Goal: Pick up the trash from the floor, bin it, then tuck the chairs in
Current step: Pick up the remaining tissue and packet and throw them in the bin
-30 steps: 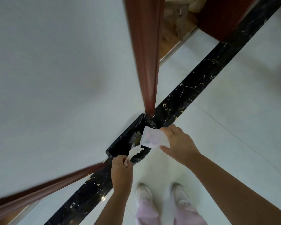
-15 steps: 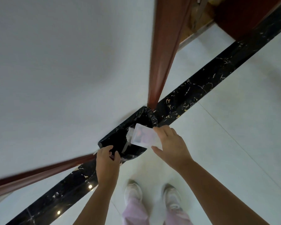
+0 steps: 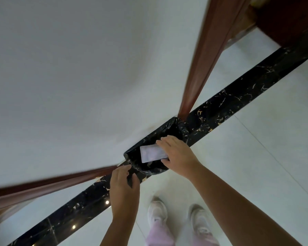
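Grips a plastic packet [image 3: 152, 153] in the fingers of the right hand [image 3: 178, 157], now lowered from above the rim into the mouth of the black bin [image 3: 180, 127]. Pinches the liner [image 3: 131, 180] at the bin's near edge with the left hand [image 3: 124, 189]. Leaves only release, then chairs.

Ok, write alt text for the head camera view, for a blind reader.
A person's right hand holds a translucent plastic packet over an open black bin bag, whose edge the left hand grips. It sits against a white wall.
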Demonstrator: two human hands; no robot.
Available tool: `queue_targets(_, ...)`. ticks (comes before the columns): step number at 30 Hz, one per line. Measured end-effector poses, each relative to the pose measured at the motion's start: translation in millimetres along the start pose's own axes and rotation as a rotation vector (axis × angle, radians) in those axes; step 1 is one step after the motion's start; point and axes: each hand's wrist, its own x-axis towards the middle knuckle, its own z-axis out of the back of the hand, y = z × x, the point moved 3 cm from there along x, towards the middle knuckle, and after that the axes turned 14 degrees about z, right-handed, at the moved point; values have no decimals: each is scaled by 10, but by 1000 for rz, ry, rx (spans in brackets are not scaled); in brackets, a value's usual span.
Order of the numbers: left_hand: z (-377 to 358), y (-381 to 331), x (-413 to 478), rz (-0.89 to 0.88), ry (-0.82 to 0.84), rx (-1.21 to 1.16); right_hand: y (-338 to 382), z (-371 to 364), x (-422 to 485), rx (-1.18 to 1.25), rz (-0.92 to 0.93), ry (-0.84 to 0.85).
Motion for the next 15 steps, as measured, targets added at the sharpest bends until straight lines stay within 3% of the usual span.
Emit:
queue_targets(3, 94, -203, -124, -70, -26, 42, 50, 219, -196, -40, -14, -35)
queue_targets(9, 392, -945, -480, -299, -37, 129, 385, 1015, -571, -143, -78, -359)
queue_targets(15, 817, -1736, -845, -503, -9, 94, 772, 1801, -945, -76, -270, -596)
